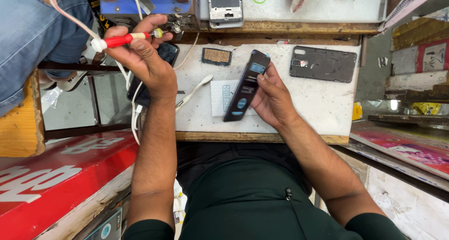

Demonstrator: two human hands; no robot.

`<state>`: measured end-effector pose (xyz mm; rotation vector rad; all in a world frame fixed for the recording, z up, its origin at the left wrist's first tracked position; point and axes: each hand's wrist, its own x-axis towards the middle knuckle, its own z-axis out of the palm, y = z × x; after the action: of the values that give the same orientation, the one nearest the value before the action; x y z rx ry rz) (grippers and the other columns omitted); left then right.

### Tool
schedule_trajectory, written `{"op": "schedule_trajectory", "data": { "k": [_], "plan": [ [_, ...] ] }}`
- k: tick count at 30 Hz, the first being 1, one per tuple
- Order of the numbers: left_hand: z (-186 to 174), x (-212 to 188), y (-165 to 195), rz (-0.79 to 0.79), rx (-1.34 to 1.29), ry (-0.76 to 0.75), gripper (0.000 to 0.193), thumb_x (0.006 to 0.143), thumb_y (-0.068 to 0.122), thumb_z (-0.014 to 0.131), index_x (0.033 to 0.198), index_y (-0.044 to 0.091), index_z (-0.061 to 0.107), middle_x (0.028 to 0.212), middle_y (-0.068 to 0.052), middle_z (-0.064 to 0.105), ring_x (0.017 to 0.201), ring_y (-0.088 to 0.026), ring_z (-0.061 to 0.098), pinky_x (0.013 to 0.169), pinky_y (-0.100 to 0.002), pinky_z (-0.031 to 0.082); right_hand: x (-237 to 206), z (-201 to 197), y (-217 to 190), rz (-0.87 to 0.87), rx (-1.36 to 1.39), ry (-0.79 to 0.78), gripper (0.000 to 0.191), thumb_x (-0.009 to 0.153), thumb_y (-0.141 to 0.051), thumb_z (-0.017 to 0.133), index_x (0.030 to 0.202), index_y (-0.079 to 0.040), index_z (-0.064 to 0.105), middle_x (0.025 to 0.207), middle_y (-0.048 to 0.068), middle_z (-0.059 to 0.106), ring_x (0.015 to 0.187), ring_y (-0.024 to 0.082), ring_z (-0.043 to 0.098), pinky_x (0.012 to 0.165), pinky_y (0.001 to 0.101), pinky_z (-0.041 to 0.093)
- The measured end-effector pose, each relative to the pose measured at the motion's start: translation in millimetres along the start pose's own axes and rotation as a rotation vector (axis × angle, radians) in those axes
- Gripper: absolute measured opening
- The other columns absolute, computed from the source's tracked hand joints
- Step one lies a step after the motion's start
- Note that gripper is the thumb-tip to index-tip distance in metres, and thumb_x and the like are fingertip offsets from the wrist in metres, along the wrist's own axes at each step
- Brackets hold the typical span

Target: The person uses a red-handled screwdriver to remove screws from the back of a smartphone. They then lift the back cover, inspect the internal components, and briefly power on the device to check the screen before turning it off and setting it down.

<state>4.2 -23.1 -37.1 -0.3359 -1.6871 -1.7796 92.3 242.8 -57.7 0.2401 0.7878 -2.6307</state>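
Over the white worktop (322, 109), left hand (142, 57) grips a red-handled screwdriver (124, 40); right hand (273, 100) clasps — seemingly — a black phone battery (245, 86).

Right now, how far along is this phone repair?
Done: the dark back cover lies off on the white worktop, and an opened phone frame rests beyond it. In hand: the right hand holds a black battery; the left hand grips a red-handled tool. Left: nothing is reassembled yet.

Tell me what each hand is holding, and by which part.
Left hand: red-handled screwdriver, gripped by its handle. Right hand: black phone battery, held along its right edge.
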Motion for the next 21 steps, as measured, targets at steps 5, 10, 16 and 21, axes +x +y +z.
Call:
{"op": "schedule_trajectory", "data": {
  "k": [5,10,16,21],
  "plan": [
    [-19,-4,8,-0.037,-0.007,-0.009,0.020,0.124,0.027,0.038,0.134,0.010,0.033,0.110,-0.019,0.068,0.096,-0.022,0.063,0.090,-0.032,0.054,0,-2,-5,-0.043,0.023,0.011,0.055,0.100,-0.032,0.062,0.152,-0.038,0.044,0.136,0.012,0.057,0.097,0.017,0.057,0.078,0.0343,0.053],
    [-25,-6,13,-0.268,-0.058,0.005,0.011,0.111,0.006,0.048,0.122,0.004,0.047,0.095,-0.005,0.056,0.078,-0.012,0.056,0.068,-0.028,0.050,-1,5,-8,-0.012,0.244,-0.025,0.065,0.101,-0.068,0.053,0.152,-0.028,0.047,0.143,0.017,0.056,0.100,0.023,0.057,0.079,0.0396,0.052],
    [-9,-2,15,-0.245,0.264,0.005,0.009,0.105,0.003,0.067,0.113,0.004,0.064,0.084,0.003,0.059,0.072,-0.005,0.052,0.062,-0.022,0.042,-6,16,-7,-0.018,0.127,-0.021,0.072,0.100,-0.065,0.054,0.162,-0.029,0.043,0.149,0.016,0.054,0.115,0.026,0.062,0.093,0.0466,0.055],
    [1,6,12,-0.197,0.375,0.042,0.014,0.101,0.005,0.072,0.114,0.003,0.069,0.089,0.001,0.065,0.074,-0.006,0.057,0.065,-0.023,0.047,-3,17,-7,0.005,0.045,0.016,0.071,0.102,-0.063,0.048,0.164,-0.029,0.039,0.164,0.018,0.048,0.124,0.029,0.064,0.095,0.0549,0.058]
  ]
}}
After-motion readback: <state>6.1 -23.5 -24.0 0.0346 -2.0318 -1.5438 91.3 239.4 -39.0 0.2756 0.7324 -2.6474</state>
